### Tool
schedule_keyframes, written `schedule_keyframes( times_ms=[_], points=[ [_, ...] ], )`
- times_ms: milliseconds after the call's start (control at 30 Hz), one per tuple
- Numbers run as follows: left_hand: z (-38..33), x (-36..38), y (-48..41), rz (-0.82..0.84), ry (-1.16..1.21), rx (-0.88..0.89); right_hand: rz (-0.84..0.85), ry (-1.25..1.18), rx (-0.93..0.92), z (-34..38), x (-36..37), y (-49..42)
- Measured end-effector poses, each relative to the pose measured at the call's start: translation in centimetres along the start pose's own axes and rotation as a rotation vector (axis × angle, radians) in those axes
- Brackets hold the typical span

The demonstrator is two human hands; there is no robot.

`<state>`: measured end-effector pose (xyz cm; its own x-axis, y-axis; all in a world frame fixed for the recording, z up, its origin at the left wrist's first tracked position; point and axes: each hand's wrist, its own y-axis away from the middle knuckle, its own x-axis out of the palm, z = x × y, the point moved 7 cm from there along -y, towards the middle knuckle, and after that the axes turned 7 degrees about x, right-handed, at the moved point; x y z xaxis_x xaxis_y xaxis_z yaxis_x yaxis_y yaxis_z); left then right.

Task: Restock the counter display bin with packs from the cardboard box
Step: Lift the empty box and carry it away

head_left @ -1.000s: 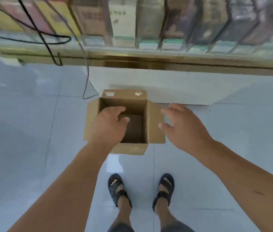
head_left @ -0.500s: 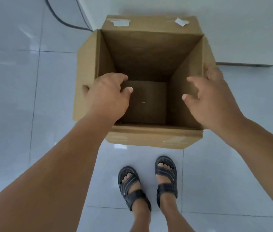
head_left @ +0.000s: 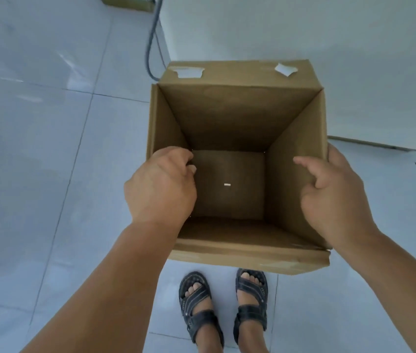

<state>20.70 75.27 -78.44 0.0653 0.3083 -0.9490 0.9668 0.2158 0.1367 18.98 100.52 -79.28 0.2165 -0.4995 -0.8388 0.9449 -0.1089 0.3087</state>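
**Both hands on the open box, mid-frame**

On the left of the frame I've got pale tiled floor (head_left: 36, 149), and a grey cable (head_left: 150, 47) running out of the top edge, its lower end lost behind the box. My left forearm comes up from the bottom left corner, cut off by the frame. The left hand (head_left: 161, 184) sits on the left wall of the cardboard box (head_left: 240, 118). Its back is towards me, its knuckles are bent and its fingers are folded close together over the rim. The thumb is hidden, so I can't tell where it presses.

The box fills the centre and centre-right. Its mouth faces straight up at me and its long axis drops away into the depth. The far flap is folded back, with torn tape scraps (head_left: 189, 72) on it, and the near flap is turned outward. A small white scrap (head_left: 227, 184) lies on the brown bottom. I can't tell whether the base is on the tiles, because the near flap covers that edge.

Below the box, two dark sandals (head_left: 199, 304) point up the frame.

On the right, the right hand (head_left: 334, 197) clamps the right wall, thumb inside and fingers wrapped outside, mostly hidden behind the cardboard. A white wall (head_left: 303, 34) rises behind.
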Motion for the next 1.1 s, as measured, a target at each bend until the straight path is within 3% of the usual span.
schedule_keyframes(
  times_ms=[367,567,667,1100],
  points=[
    [9.5,-14.9,10.5,-0.154,-0.071,-0.152,0.219,-0.025,-0.179,16.0,-2.7,7.9],
    [18.7,-20.9,15.7,-0.200,-0.008,-0.546,0.306,0.010,-0.241,23.6,-0.8,12.0],
    [21.9,-22.2,17.6,-0.195,0.009,-0.645,0.328,0.046,-0.263,26.3,0.6,14.1],
    [33.9,-29.0,24.6,-0.320,0.113,-0.802,0.381,0.176,-0.466,40.8,6.0,21.2]
  ],
)
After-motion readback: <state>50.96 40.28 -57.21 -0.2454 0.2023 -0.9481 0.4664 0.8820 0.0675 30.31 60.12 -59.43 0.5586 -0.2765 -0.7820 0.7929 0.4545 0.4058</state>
